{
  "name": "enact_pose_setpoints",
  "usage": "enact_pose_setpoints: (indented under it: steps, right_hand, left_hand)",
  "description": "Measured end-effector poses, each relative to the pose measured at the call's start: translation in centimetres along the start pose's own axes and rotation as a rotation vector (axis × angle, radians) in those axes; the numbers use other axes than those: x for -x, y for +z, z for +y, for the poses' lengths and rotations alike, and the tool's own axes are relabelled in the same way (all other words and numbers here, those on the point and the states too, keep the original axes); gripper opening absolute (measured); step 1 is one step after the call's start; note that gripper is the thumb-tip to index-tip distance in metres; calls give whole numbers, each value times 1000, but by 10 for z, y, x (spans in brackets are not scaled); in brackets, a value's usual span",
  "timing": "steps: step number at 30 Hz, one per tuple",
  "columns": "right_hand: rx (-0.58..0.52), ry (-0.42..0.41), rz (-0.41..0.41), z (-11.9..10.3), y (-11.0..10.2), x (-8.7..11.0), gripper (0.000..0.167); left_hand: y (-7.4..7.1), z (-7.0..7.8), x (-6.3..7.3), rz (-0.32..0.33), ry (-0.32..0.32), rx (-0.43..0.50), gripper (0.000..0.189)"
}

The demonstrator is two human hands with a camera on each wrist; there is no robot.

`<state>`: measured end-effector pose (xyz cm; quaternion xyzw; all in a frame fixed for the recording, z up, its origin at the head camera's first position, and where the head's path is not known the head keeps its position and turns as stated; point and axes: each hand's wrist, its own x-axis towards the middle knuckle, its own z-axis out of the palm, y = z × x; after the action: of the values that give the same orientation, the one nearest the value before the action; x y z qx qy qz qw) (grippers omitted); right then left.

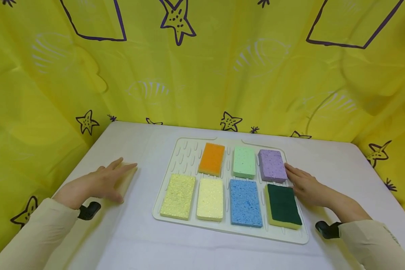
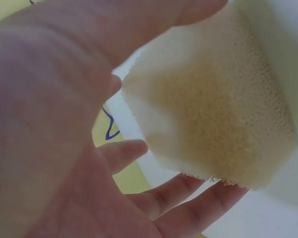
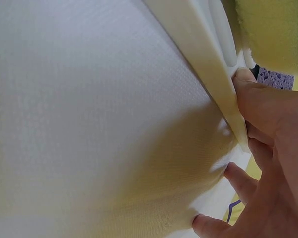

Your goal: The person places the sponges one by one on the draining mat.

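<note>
My left hand (image 1: 104, 182) hovers over the white tablecloth left of the tray, fingers spread and holding nothing. In the left wrist view its fingers (image 2: 176, 210) surround a pale grainy area with a brownish shadow. My right hand (image 1: 307, 185) rests at the right edge of the white ribbed tray (image 1: 229, 228), its fingers extended beside the purple sponge (image 1: 272, 165). In the right wrist view the thumb (image 3: 260, 101) touches the tray's rim, and other fingertips reach the cloth. Nearest below is a yellow sponge with a dark green scouring top (image 1: 283, 206).
Also on the tray lie an orange sponge (image 1: 212, 159), a mint green sponge (image 1: 244, 161), a blue sponge (image 1: 245, 203), a pale yellow sponge (image 1: 210, 199) and a yellow-green sponge (image 1: 178, 196). A yellow patterned curtain (image 1: 202, 75) encloses the table's back and sides.
</note>
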<state>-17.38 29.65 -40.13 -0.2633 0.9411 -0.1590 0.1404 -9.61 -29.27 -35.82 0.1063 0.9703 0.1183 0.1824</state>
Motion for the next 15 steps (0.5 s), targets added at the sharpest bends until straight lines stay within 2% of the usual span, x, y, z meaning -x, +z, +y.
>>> enact_pose_setpoints:
  steps: [7,15]
  right_hand:
    - [5,-12,14,0,0,0,62]
    - [5,3,-6,0,-1,0,63]
  left_hand:
    - [-4,0,-4,-39,0,-29,101]
    - [-5,0,-7,6,41,-69,95]
